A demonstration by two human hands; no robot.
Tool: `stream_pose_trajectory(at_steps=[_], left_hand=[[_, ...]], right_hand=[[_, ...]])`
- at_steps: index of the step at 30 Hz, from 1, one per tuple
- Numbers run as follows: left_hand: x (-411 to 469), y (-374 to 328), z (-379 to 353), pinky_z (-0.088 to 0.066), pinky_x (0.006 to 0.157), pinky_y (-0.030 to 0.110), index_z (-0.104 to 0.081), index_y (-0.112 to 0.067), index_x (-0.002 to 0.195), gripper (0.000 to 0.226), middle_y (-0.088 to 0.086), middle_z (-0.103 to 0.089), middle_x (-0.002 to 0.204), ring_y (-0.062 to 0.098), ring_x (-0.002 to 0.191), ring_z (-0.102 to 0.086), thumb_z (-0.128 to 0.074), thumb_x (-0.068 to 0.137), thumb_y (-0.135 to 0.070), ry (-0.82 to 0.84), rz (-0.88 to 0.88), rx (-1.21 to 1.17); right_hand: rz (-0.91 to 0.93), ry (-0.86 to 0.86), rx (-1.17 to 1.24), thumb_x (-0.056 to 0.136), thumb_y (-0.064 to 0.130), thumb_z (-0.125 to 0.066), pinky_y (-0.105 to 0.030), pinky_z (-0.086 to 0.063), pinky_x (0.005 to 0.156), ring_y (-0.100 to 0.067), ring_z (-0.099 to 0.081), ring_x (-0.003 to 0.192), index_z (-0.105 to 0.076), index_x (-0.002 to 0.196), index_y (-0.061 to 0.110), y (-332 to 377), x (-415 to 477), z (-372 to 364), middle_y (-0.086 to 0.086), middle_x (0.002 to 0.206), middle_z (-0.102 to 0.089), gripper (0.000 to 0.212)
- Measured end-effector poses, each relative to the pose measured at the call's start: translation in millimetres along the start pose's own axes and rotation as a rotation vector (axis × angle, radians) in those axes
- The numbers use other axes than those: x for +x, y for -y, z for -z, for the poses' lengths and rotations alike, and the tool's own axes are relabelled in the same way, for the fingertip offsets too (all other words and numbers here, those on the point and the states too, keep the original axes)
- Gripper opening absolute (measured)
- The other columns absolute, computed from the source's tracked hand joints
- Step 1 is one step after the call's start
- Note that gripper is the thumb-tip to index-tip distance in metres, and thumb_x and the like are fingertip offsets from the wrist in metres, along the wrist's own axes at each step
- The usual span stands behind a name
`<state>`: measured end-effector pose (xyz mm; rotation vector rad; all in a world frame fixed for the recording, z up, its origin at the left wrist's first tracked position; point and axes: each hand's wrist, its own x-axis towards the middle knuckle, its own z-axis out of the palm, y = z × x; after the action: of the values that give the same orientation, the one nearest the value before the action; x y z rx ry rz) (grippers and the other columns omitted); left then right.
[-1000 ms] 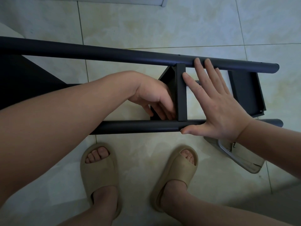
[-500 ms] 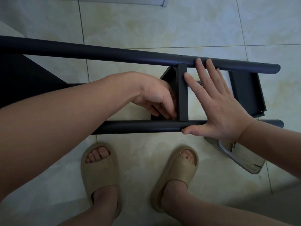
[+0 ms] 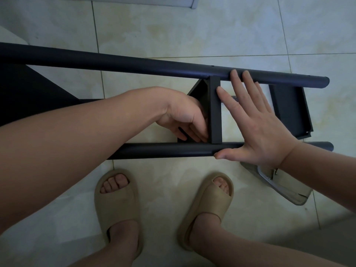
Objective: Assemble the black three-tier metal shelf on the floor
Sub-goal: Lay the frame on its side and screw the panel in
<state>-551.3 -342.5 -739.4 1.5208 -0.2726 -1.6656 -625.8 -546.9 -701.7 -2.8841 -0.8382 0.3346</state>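
Across the middle of the pale tiled floor [image 3: 173, 31] lies the black three-tier metal shelf [image 3: 215, 112], tipped on its side, long axis left to right. Two round black tubes run the length: far tube [image 3: 134, 64], near tube [image 3: 163, 150]. Middle tier, seen edge-on, stands between them, joined to both. End tier [image 3: 289, 110] sits toward the right end of the tubes, its lip facing right. Third tier [image 3: 28, 93] is a dark mass at the left edge of view, mostly cut off.

Left hand [image 3: 185, 120] reaches in between the tubes, on the left side of the middle tier. Fingers [image 3: 198, 134] curled, tips against the tier's face near the near tube. Cannot tell whether they pinch anything; too dark there.

Right hand [image 3: 256, 128] lies flat across the gap just right of the middle tier, fingers straight and spread, holding nothing. Fingertips touch the far tube, thumb lies along the near tube, index finger touches the tier's edge.

Near side of the shelf: two feet in beige foam slide sandals, left [image 3: 115, 201] and right [image 3: 208, 201], on the floor. Grey flat object with a metal rim [image 3: 279, 185] lies on the floor under the right wrist, partly hidden; unclear what it is. White trim [image 3: 134, 1] runs along the far edge.
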Motion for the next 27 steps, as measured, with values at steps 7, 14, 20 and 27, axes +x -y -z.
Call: stream_pose_trajectory(at_steps=[7, 14, 20, 27], left_hand=[[-1, 0, 0, -0.041, 0.113, 0.049, -0.066, -0.007, 0.127, 0.038, 0.007, -0.074, 0.117, 0.021, 0.111, -0.069, -0.066, 0.09, -0.003, 0.001, -0.013, -0.03], [-1, 1, 0, -0.043, 0.112, 0.048, -0.068, -0.006, 0.123, 0.033, 0.008, -0.074, 0.117, 0.021, 0.107, -0.071, -0.065, 0.09, -0.003, 0.028, -0.03, -0.018], [-5, -2, -3, -0.047, 0.106, 0.04, -0.071, -0.012, 0.11, 0.025, 0.005, -0.075, 0.108, 0.016, 0.1, -0.071, -0.062, 0.091, 0.002, 0.02, -0.027, 0.001], [-12, -3, -20, -0.048, 0.104, 0.04, -0.069, -0.012, 0.104, 0.024, 0.006, -0.073, 0.105, 0.018, 0.1, -0.07, -0.059, 0.091, 0.006, 0.002, 0.024, -0.008]], right_hand=[[-0.002, 0.003, -0.005, 0.078, 0.09, -0.04, -0.062, -0.006, 0.124, -0.047, 0.003, 0.154, -0.016, 0.161, 0.008, 1, 0, 2, -0.025, 0.167, -0.002, 0.119], [0.0, 0.01, -0.007, 0.079, 0.09, -0.038, -0.062, -0.005, 0.124, -0.047, 0.004, 0.154, -0.015, 0.161, 0.008, 1, -1, 2, -0.025, 0.167, -0.002, 0.118], [-0.011, 0.017, -0.042, 0.08, 0.092, -0.034, -0.063, -0.002, 0.123, -0.043, 0.009, 0.154, -0.01, 0.163, 0.012, 3, -4, 3, -0.021, 0.168, 0.003, 0.118], [-0.044, -0.012, -0.039, 0.08, 0.093, -0.033, -0.066, -0.003, 0.122, -0.042, 0.01, 0.155, -0.01, 0.163, 0.014, 16, -20, -1, -0.02, 0.168, 0.004, 0.117]])
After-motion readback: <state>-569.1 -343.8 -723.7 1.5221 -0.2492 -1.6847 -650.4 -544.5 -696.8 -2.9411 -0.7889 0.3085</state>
